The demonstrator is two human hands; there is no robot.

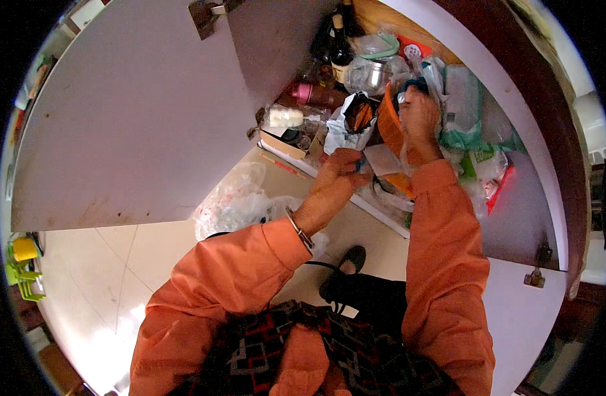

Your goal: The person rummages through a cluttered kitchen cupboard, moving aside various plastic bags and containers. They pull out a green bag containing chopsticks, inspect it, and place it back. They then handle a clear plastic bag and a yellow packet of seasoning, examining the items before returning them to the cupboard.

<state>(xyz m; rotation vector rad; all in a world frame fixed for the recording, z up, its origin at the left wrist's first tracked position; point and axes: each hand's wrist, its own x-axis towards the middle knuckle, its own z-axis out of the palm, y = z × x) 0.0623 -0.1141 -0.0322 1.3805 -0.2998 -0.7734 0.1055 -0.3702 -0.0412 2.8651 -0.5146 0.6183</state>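
Note:
My right hand (420, 119) reaches deep into an open cabinet, its fingers curled down beside a dark blue item (416, 84); what they grip is hidden. Against that hand stands an orange curved thing (389, 122), perhaps a bowl or basket rim. My left hand (336, 177) is at the cabinet's front edge, fingers bent together beside a pale flat packet (382, 160); I cannot make out what they hold. Just beyond the left hand, a white and silver bag (346, 132) gapes, with brown-orange contents (362, 115) showing.
Dark bottles (340, 56), a pink-capped bottle (303, 93), a metal canister (374, 76) and plastic bags (462, 109) crowd the cabinet. A shallow box (283, 144) sits at its front. The cabinet door (131, 119) stands open on the left. Crumpled clear bags (233, 201) lie on the tiled floor.

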